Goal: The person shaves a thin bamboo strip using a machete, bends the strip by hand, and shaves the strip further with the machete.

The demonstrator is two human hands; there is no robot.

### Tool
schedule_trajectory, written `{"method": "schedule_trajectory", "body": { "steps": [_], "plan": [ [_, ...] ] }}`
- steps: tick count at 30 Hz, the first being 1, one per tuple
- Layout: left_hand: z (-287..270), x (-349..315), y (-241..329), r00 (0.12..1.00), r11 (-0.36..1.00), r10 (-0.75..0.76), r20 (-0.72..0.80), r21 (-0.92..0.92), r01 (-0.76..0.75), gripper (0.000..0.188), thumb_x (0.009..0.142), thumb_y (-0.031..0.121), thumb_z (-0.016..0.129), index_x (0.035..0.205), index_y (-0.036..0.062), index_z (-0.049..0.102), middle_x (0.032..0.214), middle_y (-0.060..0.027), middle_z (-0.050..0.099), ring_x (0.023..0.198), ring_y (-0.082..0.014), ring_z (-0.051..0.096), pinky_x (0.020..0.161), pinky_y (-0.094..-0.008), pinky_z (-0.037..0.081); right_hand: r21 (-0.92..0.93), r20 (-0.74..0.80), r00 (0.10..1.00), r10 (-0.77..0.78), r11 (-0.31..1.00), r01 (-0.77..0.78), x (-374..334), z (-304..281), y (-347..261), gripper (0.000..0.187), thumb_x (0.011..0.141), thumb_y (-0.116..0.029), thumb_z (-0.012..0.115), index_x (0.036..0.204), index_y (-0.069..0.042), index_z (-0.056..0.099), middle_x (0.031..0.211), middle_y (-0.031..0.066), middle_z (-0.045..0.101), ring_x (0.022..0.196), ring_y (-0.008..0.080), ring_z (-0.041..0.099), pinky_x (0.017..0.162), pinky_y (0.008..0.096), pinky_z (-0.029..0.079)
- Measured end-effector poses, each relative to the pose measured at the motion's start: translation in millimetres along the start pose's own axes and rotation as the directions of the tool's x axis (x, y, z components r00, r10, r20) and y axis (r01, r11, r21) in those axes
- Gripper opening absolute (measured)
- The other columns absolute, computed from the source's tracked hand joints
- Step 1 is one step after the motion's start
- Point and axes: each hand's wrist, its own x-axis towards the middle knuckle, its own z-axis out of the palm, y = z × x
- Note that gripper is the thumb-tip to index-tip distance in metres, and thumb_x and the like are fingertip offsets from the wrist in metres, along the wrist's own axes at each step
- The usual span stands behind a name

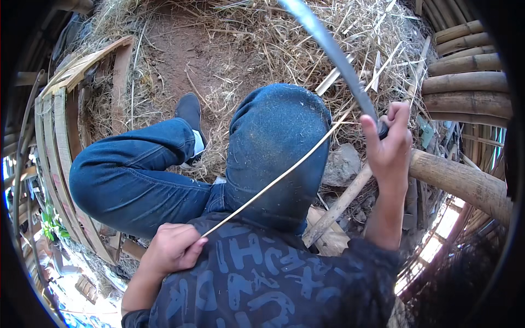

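My right hand [389, 146] is closed around the handle of a long curved blade [327, 45] that rises toward the top of the view. My left hand [174, 247], close to my chest, pinches one end of a thin pale bamboo strip [276, 179]. The strip runs up and to the right across my raised right knee [279, 136] to the blade, just above my right hand. I sit with blue jeans on both legs, my left leg [131, 175] bent out to the left.
Dry straw and bamboo shavings [284, 44] cover the dirt ground ahead. Thick bamboo poles [465, 82] are stacked at the right, and one pole [465, 183] lies below my right hand. A woven bamboo frame [60, 142] curves along the left.
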Motion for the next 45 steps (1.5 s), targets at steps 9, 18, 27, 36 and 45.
{"method": "schedule_trajectory", "body": {
  "steps": [9,18,27,36,45],
  "plan": [
    [2.7,-36.9,-21.0,0.998,0.99,0.039,-0.04,0.134,-0.034,0.024,0.074,0.005,0.065,0.061,0.0051,0.045,0.053,-0.0074,0.042,0.045,-0.0254,0.047,0.042,-0.0352,0.038,0.215,-0.152,0.987,0.058,0.976,-0.025,-2.9,1.1,-0.7,0.056,0.085,-0.057,0.059,0.088,-0.006,0.038,0.055,-0.0001,0.034,0.045,0.011,0.042,0.041,0.0274,0.036],
    [6.0,-63.7,-33.7,0.993,0.929,0.101,-0.053,0.362,-0.075,0.022,0.073,0.004,0.063,0.06,0.0067,0.045,0.052,-0.0073,0.042,0.043,-0.0261,0.046,0.04,-0.0378,0.035,0.151,0.011,0.949,-0.314,0.939,0.309,-19.9,0.1,-43.8,0.059,0.078,-0.057,0.066,0.087,-0.004,0.042,0.053,0.0027,0.042,0.04,0.0182,0.055,0.039,0.03,0.044],
    [16.2,-126.9,-63.8,1.0,0.943,-0.029,0.004,0.332,0.026,0.024,0.076,0.005,0.062,0.063,0.0064,0.042,0.054,-0.0098,0.042,0.045,-0.029,0.046,0.042,-0.0411,0.035,0.153,-0.053,0.984,-0.168,0.973,0.174,-14.4,0.8,-17.3,0.059,0.084,-0.06,0.056,0.087,-0.004,0.042,0.051,0.0044,0.041,0.038,0.0213,0.054,0.036,0.0328,0.043],
    [25.4,-154.7,-73.3,0.998,0.94,-0.021,-0.052,0.339,0.037,0.025,0.078,0.005,0.061,0.064,0.0051,0.04,0.055,-0.0114,0.041,0.046,-0.0317,0.046,0.043,-0.0431,0.035,0.167,-0.029,0.932,-0.36,0.918,0.36,-22.2,9.6,-38.3,0.059,0.078,-0.06,0.063,0.088,-0.005,0.044,0.048,0.0019,0.042,0.039,0.0205,0.054,0.04,0.0312,0.044],
    [37.3,-172.2,-77.5,0.992,0.946,-0.072,-0.108,0.307,0.102,0.026,0.079,0.008,0.061,0.063,0.005,0.04,0.055,-0.0121,0.041,0.046,-0.0319,0.045,0.043,-0.0431,0.035,0.088,-0.053,0.915,-0.399,0.911,0.403,-20.3,6.4,-35.5,0.059,0.079,-0.061,0.062,0.088,-0.006,0.044,0.048,0.001,0.042,0.039,0.0189,0.054,0.039,0.0306,0.043]
  ]
}}
